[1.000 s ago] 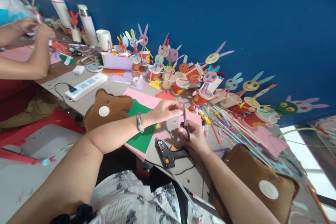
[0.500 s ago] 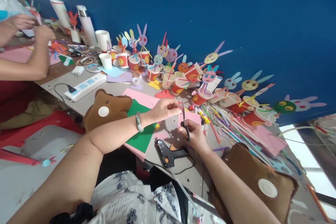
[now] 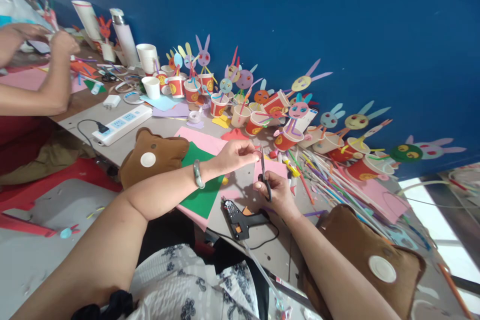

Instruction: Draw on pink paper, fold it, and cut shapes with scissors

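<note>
My right hand [image 3: 279, 194] is closed around the handles of a pair of black-handled scissors [image 3: 263, 165], whose blades point up and away from me. Close to the blades, my left hand [image 3: 238, 155] pinches with thumb and fingertips; what it holds there is too small to make out. Below the scissors lies a sheet of pink paper [image 3: 280, 168]. A black glue gun [image 3: 238, 219] rests on the table between my forearms. Green paper [image 3: 204, 195] lies under and beside my left wrist.
Paper-cup rabbit figures [image 3: 288, 135] line the blue wall. Coloured strips [image 3: 337, 185] spread at the right. Brown bear-shaped cushions [image 3: 165, 152] sit on both sides. A white power strip [image 3: 123, 122] is at the left, and another person's hands [image 3: 62, 45] work beyond it.
My hands and the scissors have hardly moved. At the far left, the other person's hands have shifted slightly.
</note>
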`<state>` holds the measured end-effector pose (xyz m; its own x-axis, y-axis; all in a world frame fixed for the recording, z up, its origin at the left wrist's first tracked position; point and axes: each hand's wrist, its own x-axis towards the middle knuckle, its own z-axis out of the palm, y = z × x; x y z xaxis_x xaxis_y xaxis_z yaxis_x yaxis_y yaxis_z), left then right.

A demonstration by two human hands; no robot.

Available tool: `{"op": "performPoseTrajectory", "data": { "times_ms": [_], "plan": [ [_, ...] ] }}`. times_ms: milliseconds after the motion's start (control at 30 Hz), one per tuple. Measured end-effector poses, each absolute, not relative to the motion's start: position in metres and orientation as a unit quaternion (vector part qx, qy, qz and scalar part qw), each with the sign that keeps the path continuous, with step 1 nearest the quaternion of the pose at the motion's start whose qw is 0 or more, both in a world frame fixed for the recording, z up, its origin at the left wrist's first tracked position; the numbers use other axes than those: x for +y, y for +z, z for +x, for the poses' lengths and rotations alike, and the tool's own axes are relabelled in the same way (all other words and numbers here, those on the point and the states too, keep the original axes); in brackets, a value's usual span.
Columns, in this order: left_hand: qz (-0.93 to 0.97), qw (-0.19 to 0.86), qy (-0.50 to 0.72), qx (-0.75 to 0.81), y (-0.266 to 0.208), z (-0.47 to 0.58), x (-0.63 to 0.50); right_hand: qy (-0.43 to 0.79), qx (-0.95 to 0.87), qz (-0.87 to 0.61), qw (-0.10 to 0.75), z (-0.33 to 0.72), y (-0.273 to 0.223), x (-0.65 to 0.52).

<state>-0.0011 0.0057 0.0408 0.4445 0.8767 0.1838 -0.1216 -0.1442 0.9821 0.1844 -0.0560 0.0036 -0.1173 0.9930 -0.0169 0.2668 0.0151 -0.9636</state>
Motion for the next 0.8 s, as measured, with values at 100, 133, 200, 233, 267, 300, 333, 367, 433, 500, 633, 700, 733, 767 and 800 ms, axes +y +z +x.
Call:
{"op": "performPoseTrajectory", "data": {
  "times_ms": [100, 133, 200, 233, 267, 300, 333, 367, 433, 500, 633, 700, 733, 767, 800],
  "plan": [
    [0.627, 0.575, 0.432, 0.3, 0.0367, -0.001, 0.0082, 0.448, -0.6, -0.532, 0.395, 0.1844, 0.0042, -0.0564],
    [0.627, 0.576, 0.432, 0.299, 0.0359, -0.001, 0.0086, 0.445, -0.602, -0.532, 0.395, 0.1843, 0.0043, -0.0566],
    [0.625, 0.577, 0.432, 0.299, 0.0354, -0.0011, 0.0089, 0.445, -0.6, -0.532, 0.398, 0.184, 0.0045, -0.0569],
    [0.624, 0.577, 0.432, 0.301, 0.0356, -0.0011, 0.0088, 0.447, -0.598, -0.532, 0.399, 0.1839, 0.0047, -0.057],
    [0.624, 0.577, 0.433, 0.302, 0.0359, -0.001, 0.0087, 0.45, -0.595, -0.532, 0.401, 0.1837, 0.0049, -0.0572],
    [0.623, 0.577, 0.433, 0.302, 0.0362, -0.0009, 0.0086, 0.453, -0.593, -0.532, 0.401, 0.1836, 0.005, -0.0573],
    [0.621, 0.578, 0.435, 0.301, 0.0366, -0.0008, 0.0086, 0.454, -0.592, -0.532, 0.4, 0.1835, 0.0051, -0.0573],
    [0.62, 0.58, 0.436, 0.299, 0.0369, -0.0007, 0.0085, 0.455, -0.591, -0.533, 0.4, 0.1834, 0.0051, -0.0573],
    [0.617, 0.581, 0.44, 0.296, 0.0373, -0.0005, 0.0087, 0.454, -0.591, -0.533, 0.4, 0.1833, 0.0049, -0.0573],
    [0.616, 0.581, 0.442, 0.296, 0.0373, -0.0005, 0.009, 0.456, -0.591, -0.532, 0.4, 0.1832, 0.0045, -0.0572],
    [0.621, 0.577, 0.438, 0.299, 0.0378, -0.0015, 0.0091, 0.449, -0.598, -0.531, 0.399, 0.1829, 0.0045, -0.0572],
    [0.622, 0.575, 0.437, 0.302, 0.0382, -0.002, 0.0089, 0.445, -0.601, -0.532, 0.397, 0.1827, 0.005, -0.0573],
    [0.622, 0.575, 0.437, 0.304, 0.0383, -0.0022, 0.0087, 0.446, -0.6, -0.533, 0.397, 0.1825, 0.0054, -0.0573],
    [0.622, 0.574, 0.436, 0.305, 0.0383, -0.0023, 0.0086, 0.448, -0.598, -0.533, 0.397, 0.1824, 0.0058, -0.0574],
    [0.623, 0.573, 0.436, 0.306, 0.0382, -0.0024, 0.0085, 0.45, -0.596, -0.533, 0.397, 0.1822, 0.0061, -0.0574]
  ]
}}
